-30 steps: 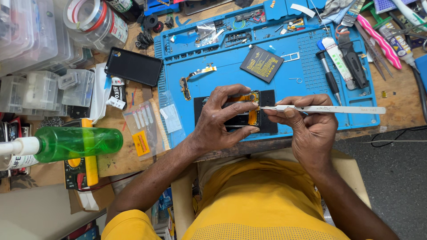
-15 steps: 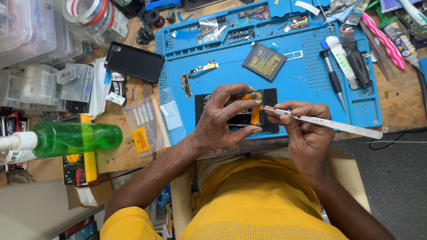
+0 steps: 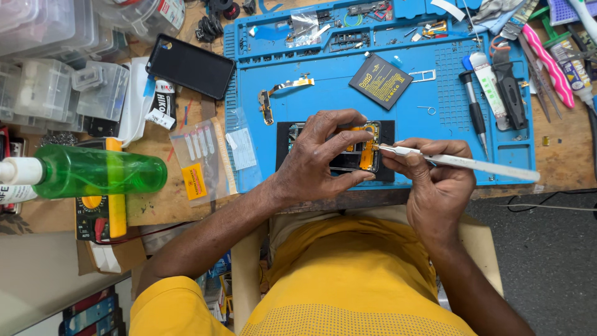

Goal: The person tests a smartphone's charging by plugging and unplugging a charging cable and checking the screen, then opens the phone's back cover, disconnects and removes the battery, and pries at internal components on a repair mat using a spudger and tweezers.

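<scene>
Our left hand [image 3: 320,163] pins the opened black phone with orange flex cable [image 3: 360,149] on the blue silicone mat [image 3: 423,134]; right hand [image 3: 435,180] fingers pinch white tweezers [image 3: 460,163] at the cable. The square black battery [image 3: 380,81] lies out; reassembly remains.

Bright, even light from overhead, no harsh shadows; soft shade under the left hand [image 3: 317,163] on the blue mat [image 3: 429,112]. Mild glare on the green bottle [image 3: 99,171] at 9 o'clock. Centre sharp; wide-angle bending at the edges (corners slightly soft).
</scene>
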Demonstrator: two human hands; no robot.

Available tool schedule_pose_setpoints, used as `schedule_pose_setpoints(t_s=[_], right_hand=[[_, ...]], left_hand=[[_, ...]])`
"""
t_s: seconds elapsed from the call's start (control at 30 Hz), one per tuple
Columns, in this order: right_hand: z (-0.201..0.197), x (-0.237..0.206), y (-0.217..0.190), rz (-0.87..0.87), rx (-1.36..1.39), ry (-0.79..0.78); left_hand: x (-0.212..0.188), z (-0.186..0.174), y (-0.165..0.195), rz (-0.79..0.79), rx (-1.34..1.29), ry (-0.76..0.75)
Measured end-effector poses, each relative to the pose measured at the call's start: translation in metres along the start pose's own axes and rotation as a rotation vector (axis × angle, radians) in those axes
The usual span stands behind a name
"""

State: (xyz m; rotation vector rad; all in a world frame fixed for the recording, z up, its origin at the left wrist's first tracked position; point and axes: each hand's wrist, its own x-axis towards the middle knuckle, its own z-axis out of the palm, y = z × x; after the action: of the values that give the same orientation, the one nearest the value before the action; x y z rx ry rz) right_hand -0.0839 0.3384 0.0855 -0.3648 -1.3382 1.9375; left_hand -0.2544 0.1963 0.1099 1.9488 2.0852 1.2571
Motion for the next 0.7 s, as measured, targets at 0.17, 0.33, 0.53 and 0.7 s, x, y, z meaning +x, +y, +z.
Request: schedule_pose_setpoints(t_s=[0.17,0.33,0.53,0.7], right_hand=[[0.001,0.000,0.002,0.025,0.022,0.032],[0.003,-0.004,0.003,-0.011,-0.065,0.012],[0.000,-0.006,-0.002,0.041,-0.101,0.017],[-0.001,-0.010,-0.010,0.044,-0.245,0.006]], left_hand=[[0.004,-0.004,0.004,-0.008,0.009,-0.011],[0.007,-0.007,0.005,-0.008,-0.002,-0.049],[0.005,-0.004,0.003,0.000,-0.044,-0.060],[-0.003,0.000,0.002,0.067,-0.004,-0.038]])
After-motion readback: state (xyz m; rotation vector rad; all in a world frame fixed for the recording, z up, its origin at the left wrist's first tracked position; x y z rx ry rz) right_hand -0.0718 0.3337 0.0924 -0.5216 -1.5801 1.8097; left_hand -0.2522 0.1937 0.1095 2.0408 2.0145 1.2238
